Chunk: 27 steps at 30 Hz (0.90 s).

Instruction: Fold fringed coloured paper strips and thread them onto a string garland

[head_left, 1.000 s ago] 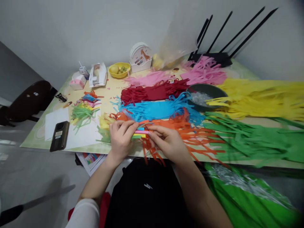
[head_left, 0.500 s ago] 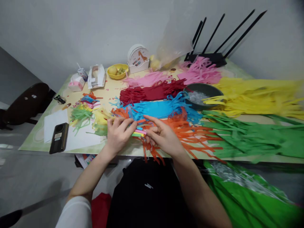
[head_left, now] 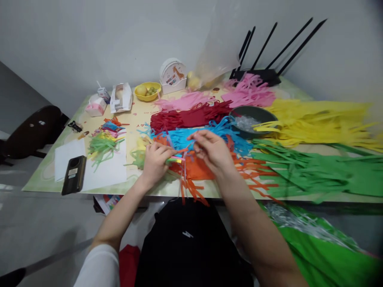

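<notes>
My left hand [head_left: 156, 161] is closed on a small bundle of coloured paper strips [head_left: 176, 160], pink, yellow and green, near the table's front edge. My right hand [head_left: 212, 150] hovers over the orange fringed paper [head_left: 239, 167] and the blue fringed paper [head_left: 203, 137], fingers curled in a pinch by the blue strips. What it pinches is blurred. Dark red fringed paper [head_left: 191, 116] lies behind the blue.
Yellow paper [head_left: 317, 123] and green paper [head_left: 314, 171] spread to the right, pink paper [head_left: 248, 91] at the back. A dark bowl [head_left: 251, 117], a black phone [head_left: 74, 174], white sheets [head_left: 104, 169], a heap of cut strips [head_left: 103, 143], a yellow bowl [head_left: 146, 91] and a clock [head_left: 172, 73] sit on the table.
My right hand has let go of the bundle's end and moved up and back over the blue paper. My left hand keeps the bundle and has shifted slightly right.
</notes>
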Each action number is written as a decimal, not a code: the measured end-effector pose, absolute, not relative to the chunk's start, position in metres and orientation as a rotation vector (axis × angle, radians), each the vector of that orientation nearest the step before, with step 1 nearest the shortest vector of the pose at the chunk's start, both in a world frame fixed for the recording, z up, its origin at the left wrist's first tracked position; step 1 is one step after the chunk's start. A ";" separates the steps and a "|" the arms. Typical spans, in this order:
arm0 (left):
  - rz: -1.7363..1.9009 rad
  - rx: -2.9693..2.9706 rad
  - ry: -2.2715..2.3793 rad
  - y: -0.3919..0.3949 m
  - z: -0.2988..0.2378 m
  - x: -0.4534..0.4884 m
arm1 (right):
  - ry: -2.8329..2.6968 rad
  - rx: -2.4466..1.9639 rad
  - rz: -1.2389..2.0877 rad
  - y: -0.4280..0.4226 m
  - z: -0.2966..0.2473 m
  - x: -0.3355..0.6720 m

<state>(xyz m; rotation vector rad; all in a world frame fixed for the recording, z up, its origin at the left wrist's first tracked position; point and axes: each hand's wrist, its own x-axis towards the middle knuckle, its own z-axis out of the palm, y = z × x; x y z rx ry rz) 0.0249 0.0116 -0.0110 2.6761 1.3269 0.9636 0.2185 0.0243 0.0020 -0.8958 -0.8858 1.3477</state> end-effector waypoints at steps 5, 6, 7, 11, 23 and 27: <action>1.174 1.895 1.320 0.036 -0.011 0.014 | -0.465 -0.712 0.935 0.054 0.021 0.282; 1.229 1.737 1.319 0.039 -0.009 0.010 | -0.434 -0.694 0.838 0.057 0.023 0.291; 1.273 1.606 1.322 0.041 -0.006 0.005 | -0.445 -0.692 0.762 0.057 0.024 0.297; 1.289 1.394 1.284 0.040 0.006 0.001 | -0.943 -0.874 0.812 0.041 0.023 0.267; 1.022 1.244 1.000 0.021 0.009 0.023 | -1.457 -0.842 1.240 0.025 0.019 0.192; 1.000 1.179 1.002 0.024 0.006 0.021 | -1.352 -0.872 1.177 0.021 0.017 0.198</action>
